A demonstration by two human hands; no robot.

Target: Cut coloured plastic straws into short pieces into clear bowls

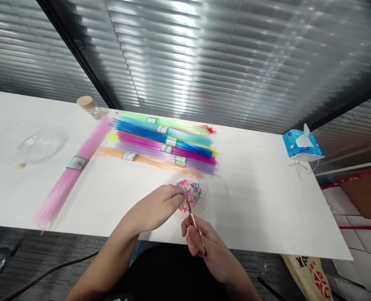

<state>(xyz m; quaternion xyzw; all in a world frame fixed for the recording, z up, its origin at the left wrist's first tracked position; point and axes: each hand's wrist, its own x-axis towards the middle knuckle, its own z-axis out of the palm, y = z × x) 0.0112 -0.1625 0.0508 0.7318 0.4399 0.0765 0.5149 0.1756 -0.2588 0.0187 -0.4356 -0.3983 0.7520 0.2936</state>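
Observation:
My right hand [204,240] has its fingers in the handles of copper-coloured scissors [191,217]. Their blades point away from me, over a clear round bowl [206,196]. Short pink, red and blue cut pieces [196,191] lie in that bowl. At its left side my left hand [162,202] is closed in a pinch, fingertips close to the blades; what they grip is too small to make out. Beyond the bowl rest bundles of thin plastic straws with paper bands: orange [147,160], magenta [141,142], blue [138,130] and several other colours.
A pink bundle [89,144] lies slanted across the left of the white table [254,200]. Behind it stands a jar with a wooden lid [86,101]. A clear plastic dome [42,144] is at far left, a blue tissue pack [301,144] at far right. Blinds [179,62] border the back.

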